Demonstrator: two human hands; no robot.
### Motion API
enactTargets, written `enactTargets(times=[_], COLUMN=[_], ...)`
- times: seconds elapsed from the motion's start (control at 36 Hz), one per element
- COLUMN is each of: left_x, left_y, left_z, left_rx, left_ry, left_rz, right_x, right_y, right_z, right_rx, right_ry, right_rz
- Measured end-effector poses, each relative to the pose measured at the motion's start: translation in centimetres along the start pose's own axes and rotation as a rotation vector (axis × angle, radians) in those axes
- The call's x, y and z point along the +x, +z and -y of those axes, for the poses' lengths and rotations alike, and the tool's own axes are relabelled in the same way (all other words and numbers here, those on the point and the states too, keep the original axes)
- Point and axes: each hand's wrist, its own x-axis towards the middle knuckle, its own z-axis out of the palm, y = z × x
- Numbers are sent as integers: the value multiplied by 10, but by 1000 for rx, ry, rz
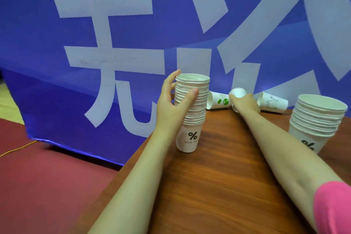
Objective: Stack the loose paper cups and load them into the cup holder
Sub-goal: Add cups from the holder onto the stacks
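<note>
My left hand [171, 104] grips a tall stack of white paper cups [191, 114] standing upright on the wooden table [218, 176], thumb across its front. The bottom cup shows a black percent sign. Farther back, my right hand [245, 102] holds a single white cup [238, 92] near the table's far edge. A cup with green leaf marks [218, 100] lies on its side between the two hands. Another cup with a line drawing [273, 103] lies on its side to the right of my right hand. No cup holder is in view.
A second stack of white cups [319, 119] stands at the right edge of the table. A blue banner with large white characters [114, 43] hangs behind the table. Red floor [47, 176] with a yellow cable lies to the left, below the table's left edge.
</note>
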Motion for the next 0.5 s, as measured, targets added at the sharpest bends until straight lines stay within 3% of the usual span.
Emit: enactTargets(times=[0.14, 0.28, 0.36, 0.5], left_x=[-2, -4, -4, -7], left_y=[1, 1, 1, 3], left_z=[0, -2, -2, -5], left_rx=[-11, -74, -92, -95], left_ry=[7, -12, -18, -33], left_rz=[21, 7, 14, 55], right_x=[-7, -13, -30, -88], right_y=[-8, -18, -30, -61], right_z=[2, 18, 47, 100], right_rx=[-5, 223, 511, 955], right_ry=[18, -22, -198, -619], right_rz=[-56, -204, -216, 43])
